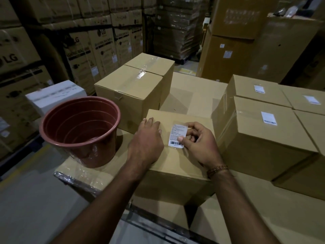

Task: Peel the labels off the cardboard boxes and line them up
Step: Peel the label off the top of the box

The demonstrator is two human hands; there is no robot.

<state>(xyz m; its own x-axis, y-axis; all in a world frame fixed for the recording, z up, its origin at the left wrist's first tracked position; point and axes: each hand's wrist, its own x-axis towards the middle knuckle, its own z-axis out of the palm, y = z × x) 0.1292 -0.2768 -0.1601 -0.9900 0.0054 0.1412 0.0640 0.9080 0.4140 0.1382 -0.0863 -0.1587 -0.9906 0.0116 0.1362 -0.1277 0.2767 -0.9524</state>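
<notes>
Warehouse stacks rise behind us: tall cartons (pixel 98 55) printed with the LG logo and the words "WASHING MACHINE", and a pallet of shrink-wrapped goods (pixel 177 27) further back. We stand at a broad cardboard surface (pixel 190 92) that carries several smaller boxes.

Directly before us sits a brown box (pixel 175 161) with a white label (pixel 178 135) on its top face. The label shows lines of small print too fine for us to read and a barcode along its lower edge. Our right hand (pixel 198 143) pinches the label's right edge, thumb on its face near the barcode and fingers curled at its upper corner; we cannot tell how much of the label has lifted. Our left hand (pixel 146 140) lies flat on the box top just left of the label, fingers straight and pressing down. A beaded bracelet (pixel 217 169) circles the right wrist.

To the left stands a reddish-brown plastic pot (pixel 80 129), upright, with clear wrap around its base. Behind our box is a taller taped box (pixel 133 85) with no label on the faces we see. To the right, close-packed boxes (pixel 263 138) each carry a white label (pixel 268 118) on top, their print unreadable. A white box (pixel 54 95) sits beyond the pot.
</notes>
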